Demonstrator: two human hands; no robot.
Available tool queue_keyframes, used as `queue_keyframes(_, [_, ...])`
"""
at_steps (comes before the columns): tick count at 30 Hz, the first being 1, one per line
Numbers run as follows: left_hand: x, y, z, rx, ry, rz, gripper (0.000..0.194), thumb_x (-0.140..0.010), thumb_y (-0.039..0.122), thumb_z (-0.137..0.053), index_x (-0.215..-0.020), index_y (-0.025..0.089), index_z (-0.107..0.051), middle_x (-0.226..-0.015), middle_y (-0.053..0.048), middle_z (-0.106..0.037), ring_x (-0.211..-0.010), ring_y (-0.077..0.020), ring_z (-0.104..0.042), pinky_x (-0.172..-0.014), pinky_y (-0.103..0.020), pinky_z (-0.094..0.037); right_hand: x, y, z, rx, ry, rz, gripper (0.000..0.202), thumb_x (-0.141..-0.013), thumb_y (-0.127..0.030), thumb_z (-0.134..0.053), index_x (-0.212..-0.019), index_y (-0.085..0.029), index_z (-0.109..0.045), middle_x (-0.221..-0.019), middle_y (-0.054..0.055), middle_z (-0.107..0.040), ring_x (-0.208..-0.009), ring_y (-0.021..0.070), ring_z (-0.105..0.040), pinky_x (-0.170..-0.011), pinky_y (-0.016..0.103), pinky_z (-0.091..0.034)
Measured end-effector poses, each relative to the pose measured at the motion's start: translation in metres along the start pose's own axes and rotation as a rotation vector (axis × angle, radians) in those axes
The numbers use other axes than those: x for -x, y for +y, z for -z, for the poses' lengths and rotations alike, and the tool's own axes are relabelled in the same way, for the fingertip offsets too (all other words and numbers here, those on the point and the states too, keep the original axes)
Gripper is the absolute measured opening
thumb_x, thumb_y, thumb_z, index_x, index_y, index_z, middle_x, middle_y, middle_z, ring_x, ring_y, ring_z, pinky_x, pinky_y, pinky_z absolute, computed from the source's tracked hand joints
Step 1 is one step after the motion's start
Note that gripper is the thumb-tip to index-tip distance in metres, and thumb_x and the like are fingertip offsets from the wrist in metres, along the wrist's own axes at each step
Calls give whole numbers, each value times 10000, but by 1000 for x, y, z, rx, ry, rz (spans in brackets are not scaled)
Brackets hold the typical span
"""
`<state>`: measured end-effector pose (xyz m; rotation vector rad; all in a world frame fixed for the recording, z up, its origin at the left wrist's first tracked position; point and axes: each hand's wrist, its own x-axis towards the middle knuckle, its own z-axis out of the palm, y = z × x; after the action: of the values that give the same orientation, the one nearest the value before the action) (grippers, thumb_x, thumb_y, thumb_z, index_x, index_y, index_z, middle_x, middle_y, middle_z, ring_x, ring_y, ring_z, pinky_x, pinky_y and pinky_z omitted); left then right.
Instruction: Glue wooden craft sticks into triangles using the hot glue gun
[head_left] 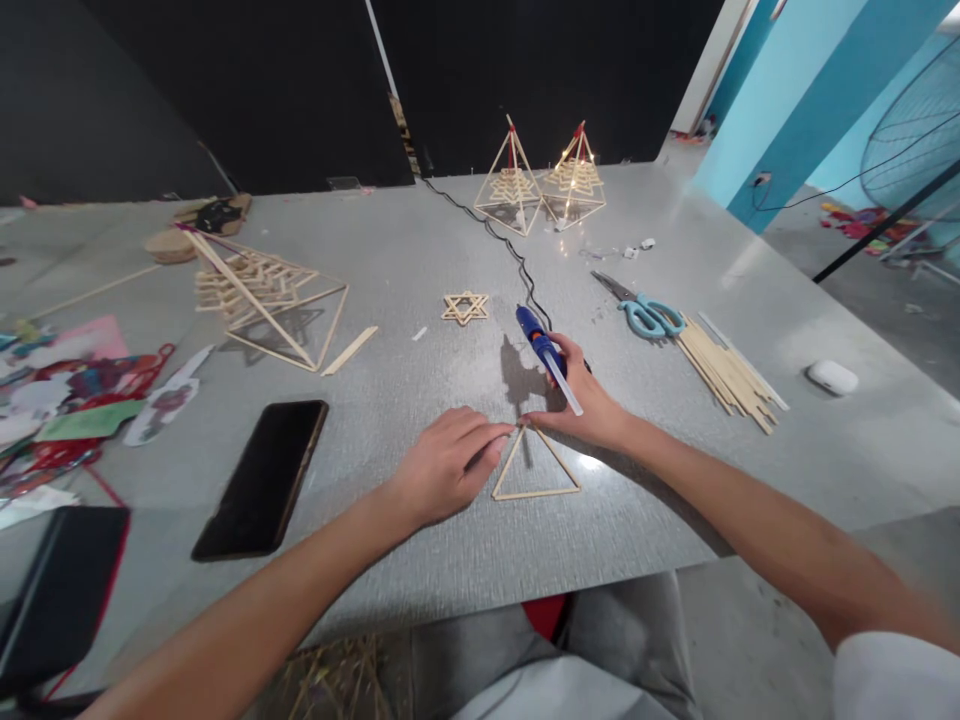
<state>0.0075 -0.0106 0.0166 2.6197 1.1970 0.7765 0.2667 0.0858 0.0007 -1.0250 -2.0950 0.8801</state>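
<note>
A small triangle of thin wooden sticks [537,494] lies flat on the table, its tip pointing away from me. My left hand [450,465] is at the left of that tip, index finger and thumb drawn together on the stick end; the exact contact is hard to see. In my right hand [589,405] is a blue glue gun [534,328], with a clear glue stick [567,386] sticking out of its back. The right thumb reaches down to the triangle's tip. Beyond my hands lies a small six-pointed stick star [465,308].
Blue-handled scissors [651,316] and a bundle of sticks [727,370] lie right, near a white case [832,377]. A phone [262,480] and a stick frame [262,300] lie left. Two stick pyramids [510,185] stand at the back. A black cord [491,230] crosses the table.
</note>
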Motion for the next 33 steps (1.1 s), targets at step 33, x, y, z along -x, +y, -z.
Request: queue_keyframes(33, [9, 71, -36, -222, -169, -185, 799, -1076, 665, -457, -1599, 63, -501, -1626, -262, -575, -1564, -434, -468, -1320, -592, -262, -3, 3, 0, 16, -12, 78, 1219, -792, -726, -887, -1649, -314, -124, -1510, 182, -478, -1195, 344, -632, -1064, 565, -547])
